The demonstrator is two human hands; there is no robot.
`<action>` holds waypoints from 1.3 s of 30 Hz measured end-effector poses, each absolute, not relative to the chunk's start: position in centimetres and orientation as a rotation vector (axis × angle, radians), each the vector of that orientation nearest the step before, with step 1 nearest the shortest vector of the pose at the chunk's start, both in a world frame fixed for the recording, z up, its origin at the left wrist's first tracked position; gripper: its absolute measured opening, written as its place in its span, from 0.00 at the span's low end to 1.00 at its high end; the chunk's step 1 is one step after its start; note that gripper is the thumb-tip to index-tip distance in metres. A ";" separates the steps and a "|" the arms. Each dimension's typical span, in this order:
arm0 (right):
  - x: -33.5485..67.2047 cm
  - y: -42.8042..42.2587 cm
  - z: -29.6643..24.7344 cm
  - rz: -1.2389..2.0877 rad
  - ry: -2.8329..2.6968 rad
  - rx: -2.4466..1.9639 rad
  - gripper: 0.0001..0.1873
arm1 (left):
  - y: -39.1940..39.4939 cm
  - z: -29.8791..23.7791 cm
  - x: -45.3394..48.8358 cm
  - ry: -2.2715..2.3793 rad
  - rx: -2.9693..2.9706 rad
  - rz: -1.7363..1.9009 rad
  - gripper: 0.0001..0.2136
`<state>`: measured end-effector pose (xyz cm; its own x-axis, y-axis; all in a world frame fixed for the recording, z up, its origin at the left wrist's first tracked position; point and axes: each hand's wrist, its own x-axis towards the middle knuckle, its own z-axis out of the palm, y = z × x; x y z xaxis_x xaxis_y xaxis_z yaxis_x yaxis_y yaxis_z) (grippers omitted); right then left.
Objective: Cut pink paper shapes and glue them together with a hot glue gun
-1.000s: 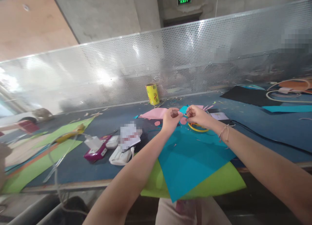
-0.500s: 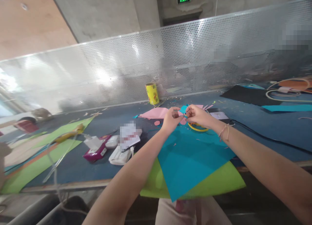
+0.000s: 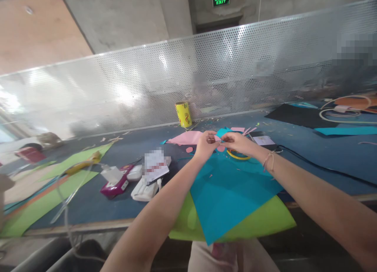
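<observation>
Fingers (image 3: pixel 229 137) of both hands are meeting over the far end of the blue sheet (image 3: pixel 232 181), nearly tip to tip. On the left hand (image 3: pixel 205 147), the thumb and first finger seem to be pinching a small pink piece (image 3: pixel 217 138), and some pink is peeking out beside them. On the right hand (image 3: pixel 240 144), the fingertips are bunching up close to the same spot, but they are hiding what may be inside, so I cannot tell what they are pinching. The small pink piece is sitting right between the two hands. More pink paper (image 3: pixel 185 138) is lying just past the left hand, a yellow loop (image 3: pixel 240 157) is resting under the right hand, and a green sheet (image 3: pixel 262 221) is sticking out from under the blue one. It looks like the hands are doing slow, fussy work on something tiny. I think the next move is calling for a soft, steady pinch, since something so thin could easily be bending or slipping away.
</observation>
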<state>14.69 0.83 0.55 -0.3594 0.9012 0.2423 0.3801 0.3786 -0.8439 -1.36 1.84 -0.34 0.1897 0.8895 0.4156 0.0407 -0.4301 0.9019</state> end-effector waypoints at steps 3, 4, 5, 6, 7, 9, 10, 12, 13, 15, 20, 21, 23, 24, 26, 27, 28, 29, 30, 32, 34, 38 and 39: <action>14.7 0.6 0.8 0.877 -1.925 -1.094 0.12 | 1.8 -0.4 -1.3 0.888 1.665 1.349 0.16; 14.7 0.6 0.9 0.886 -1.921 -1.085 0.11 | 1.8 -0.4 -1.2 0.880 1.672 1.336 0.16; 14.7 0.5 0.9 0.899 -1.915 -1.076 0.10 | 1.7 -0.4 -1.2 0.870 1.674 1.324 0.16; 14.7 0.5 1.0 0.910 -1.906 -1.069 0.09 | 1.7 -0.4 -1.2 0.863 1.673 1.316 0.16; 14.8 0.6 1.0 0.910 -1.894 -1.068 0.08 | 1.6 -0.4 -1.2 0.858 1.668 1.311 0.16; 14.8 0.7 1.0 0.872 -1.873 -1.075 0.06 | 1.6 -0.3 -1.2 0.854 1.650 1.307 0.16; 14.9 0.8 1.0 0.846 -1.867 -1.080 0.05 | 1.6 -0.3 -1.2 0.853 1.641 1.305 0.16; 15.0 1.0 0.8 0.815 -1.866 -1.095 0.05 | 1.7 -0.3 -1.2 0.849 1.626 1.304 0.16; 15.1 1.1 0.7 0.821 -1.869 -1.097 0.05 | 1.7 -0.3 -1.3 0.854 1.620 1.312 0.15; 15.0 1.1 0.6 0.872 -1.878 -1.071 0.05 | 1.7 -0.2 -1.3 0.887 1.609 1.330 0.15; 14.5 0.8 0.4 0.909 -1.892 -1.016 0.08 | 1.4 0.2 -1.5 0.961 1.503 1.313 0.18; 14.3 0.8 0.4 0.911 -1.879 -1.018 0.08 | 1.3 0.2 -1.5 0.952 1.482 1.308 0.19; 14.1 0.9 0.2 0.931 -1.851 -0.999 0.09 | 1.3 0.2 -1.5 0.917 1.460 1.308 0.20; 14.0 0.9 0.2 0.938 -1.838 -0.981 0.10 | 1.3 0.2 -1.5 0.899 1.457 1.310 0.20; 13.8 1.1 0.1 0.927 -1.813 -0.968 0.10 | 1.3 0.0 -1.3 0.877 1.471 1.335 0.19; 13.9 1.2 0.0 0.909 -1.800 -0.979 0.11 | 1.3 -0.1 -1.2 0.877 1.479 1.360 0.17; 13.9 1.3 0.1 0.890 -1.786 -1.000 0.11 | 1.3 -0.2 -1.0 0.885 1.494 1.391 0.15; 14.1 1.4 0.1 0.874 -1.772 -1.023 0.11 | 1.3 -0.3 -0.9 0.903 1.514 1.428 0.14; 14.3 1.4 0.2 0.860 -1.756 -1.045 0.11 | 1.4 -0.3 -0.9 0.919 1.544 1.438 0.13; 14.8 1.4 0.5 0.832 -1.717 -1.096 0.13 | 1.5 -0.1 -1.0 0.972 1.599 1.454 0.10; 15.4 1.4 0.8 0.817 -1.674 -1.164 0.14 | 1.6 0.3 -1.6 1.124 1.652 1.568 0.07; 16.5 1.6 1.1 0.948 -1.625 -1.218 0.14 | 1.2 1.2 -3.1 1.719 1.840 1.707 0.18; 16.7 1.7 1.1 0.991 -1.612 -1.208 0.14 | 1.0 1.3 -3.3 1.839 1.948 1.617 0.20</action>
